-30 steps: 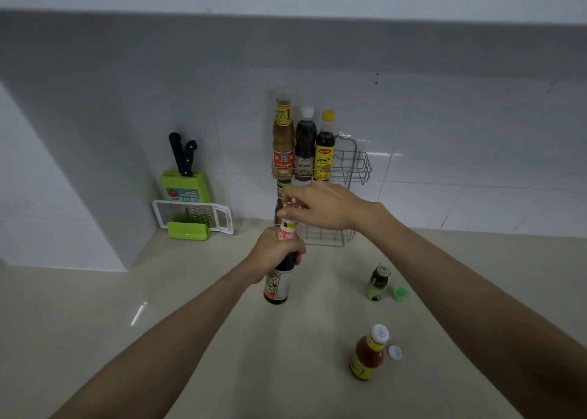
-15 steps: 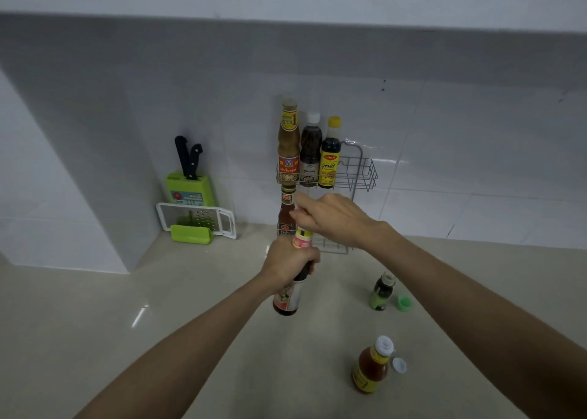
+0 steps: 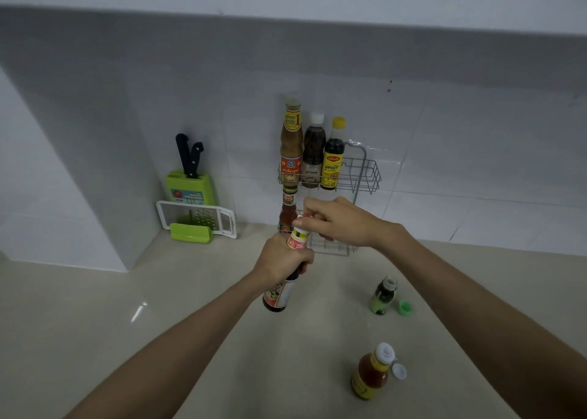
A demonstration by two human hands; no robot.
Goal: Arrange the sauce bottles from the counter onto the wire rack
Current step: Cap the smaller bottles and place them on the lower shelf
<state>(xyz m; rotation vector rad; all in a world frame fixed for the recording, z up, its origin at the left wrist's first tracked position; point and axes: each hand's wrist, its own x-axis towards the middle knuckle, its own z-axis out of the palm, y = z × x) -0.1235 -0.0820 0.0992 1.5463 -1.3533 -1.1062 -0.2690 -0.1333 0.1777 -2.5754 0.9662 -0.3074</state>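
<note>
The left hand (image 3: 282, 263) is wrapped tight around the middle of a dark bottle (image 3: 279, 296) and holds it up over the table (image 3: 158, 323), in front of the wire rack (image 3: 365, 174). The bottle is almost standing up but leans a little. Its top points up and toward the rack, and its bottom points down toward the person. The right hand (image 3: 336, 221) has its fingers curled and pinches the top of that bottle.

Three bottles (image 3: 313, 152) stand side by side on the rack's top shelf. A red bottle (image 3: 288, 212) stands on the bottom shelf.

A small green bottle (image 3: 384, 294) stands on the table with a green cap (image 3: 405, 308) just beside it. Nearer the person, an orange bottle (image 3: 370, 375) stands next to a white cap (image 3: 399, 371).
</note>
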